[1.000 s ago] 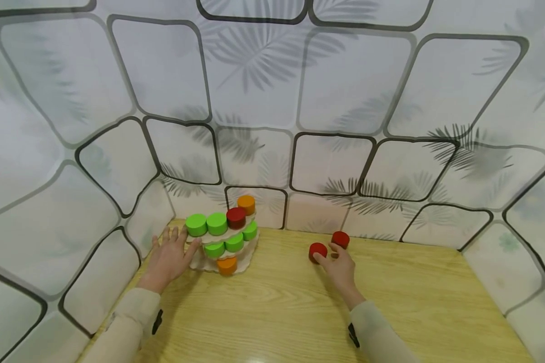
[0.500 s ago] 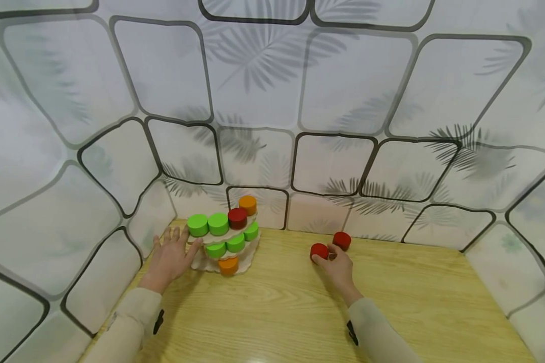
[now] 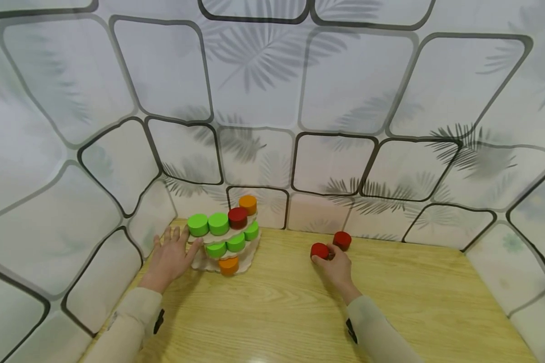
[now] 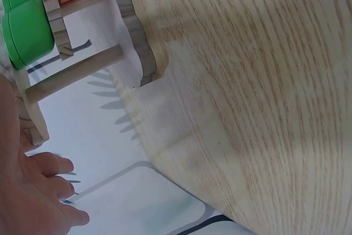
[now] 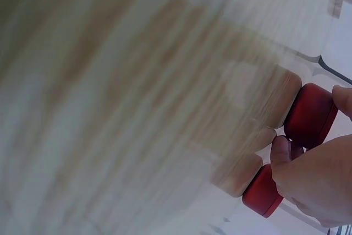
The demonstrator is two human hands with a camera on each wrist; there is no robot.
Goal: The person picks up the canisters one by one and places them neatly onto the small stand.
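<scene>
My right hand (image 3: 338,269) pinches the nearer red round block (image 3: 319,250) between thumb and fingers. Behind it, right by the fingertips, stands a second red block (image 3: 342,240); both appear in the right wrist view too, the pinched block (image 5: 311,115) between thumb and finger. At the left, my left hand (image 3: 169,259) lies with its fingers spread against the left side of a tiered wooden stand (image 3: 250,254) with wavy edges. Green blocks (image 3: 218,224), another red block (image 3: 237,218) and orange blocks (image 3: 229,265) sit on its tiers.
Everything stands on a light wood-grain table (image 3: 263,312). Patterned wall covering (image 3: 259,156) encloses the table at the back and sides, with the stand close to the back left corner. In the left wrist view a wooden post (image 4: 77,72) joins two tiers.
My right fingers have drawn in around the nearer red block, the hand shifting slightly left. My left hand stays against the stand, and the blocks keep their places.
</scene>
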